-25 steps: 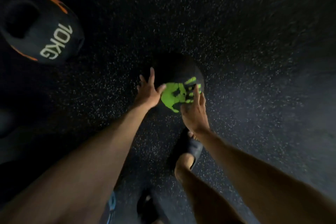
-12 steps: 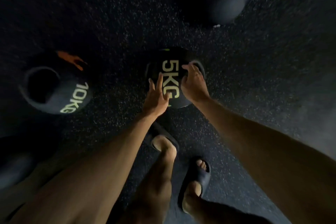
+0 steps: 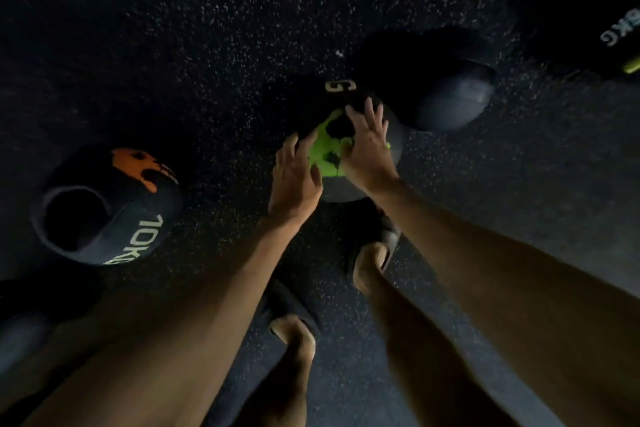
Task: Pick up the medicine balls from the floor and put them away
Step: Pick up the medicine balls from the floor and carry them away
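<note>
The green-marked ball (image 3: 322, 146) rests on the floor (image 3: 207, 45), just beside a grey ball (image 3: 453, 100). Your left hand (image 3: 294, 180) and right hand (image 3: 369, 149) lie on its top, fingers spread, none visibly underneath. Lifted on palm pressure alone, it may slip and land on your sandalled foot (image 3: 374, 253) just beside it.

10KG on the orange-marked ball (image 3: 138, 204), 5 on the green-marked ball (image 3: 327, 146), perhaps 8KG on far-right ball (image 3: 616, 35)
</note>
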The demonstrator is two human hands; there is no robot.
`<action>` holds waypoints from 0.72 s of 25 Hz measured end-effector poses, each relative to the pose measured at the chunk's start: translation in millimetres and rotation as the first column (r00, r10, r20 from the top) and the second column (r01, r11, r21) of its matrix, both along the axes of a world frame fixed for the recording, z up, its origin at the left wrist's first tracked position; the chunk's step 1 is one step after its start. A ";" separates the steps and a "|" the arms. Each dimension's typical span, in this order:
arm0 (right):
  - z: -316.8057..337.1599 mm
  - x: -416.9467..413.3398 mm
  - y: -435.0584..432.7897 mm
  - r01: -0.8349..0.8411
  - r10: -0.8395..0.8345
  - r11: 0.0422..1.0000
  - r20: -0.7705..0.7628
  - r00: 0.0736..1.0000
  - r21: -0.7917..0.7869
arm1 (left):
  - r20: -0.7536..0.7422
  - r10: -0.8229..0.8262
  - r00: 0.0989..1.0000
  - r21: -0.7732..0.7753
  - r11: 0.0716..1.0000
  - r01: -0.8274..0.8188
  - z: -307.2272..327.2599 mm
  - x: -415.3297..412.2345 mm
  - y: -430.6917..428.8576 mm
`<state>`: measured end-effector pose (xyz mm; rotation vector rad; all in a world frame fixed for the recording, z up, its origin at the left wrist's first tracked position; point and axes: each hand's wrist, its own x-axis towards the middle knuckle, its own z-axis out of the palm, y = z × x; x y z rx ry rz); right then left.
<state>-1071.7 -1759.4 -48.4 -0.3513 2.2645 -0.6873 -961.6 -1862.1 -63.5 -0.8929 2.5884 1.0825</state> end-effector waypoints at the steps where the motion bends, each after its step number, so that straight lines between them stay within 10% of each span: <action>1: -0.3 -24.1 -5.2 0.016 -0.017 0.999 -0.006 1.000 -0.036 | 0.014 0.006 1.000 -0.030 1.000 -0.006 -5.4 -4.4 4.1; 7: -8.6 -67.5 -0.4 -0.048 0.030 0.998 -0.314 0.949 -0.048 | -0.016 0.066 0.998 -0.069 0.995 -0.067 -10.0 -67.1 5.5; 18: -4.7 -86.0 -13.1 -0.231 0.240 0.970 -0.134 0.962 0.075 | 0.098 0.059 0.993 -0.021 0.998 -0.057 8.2 -122.3 -48.0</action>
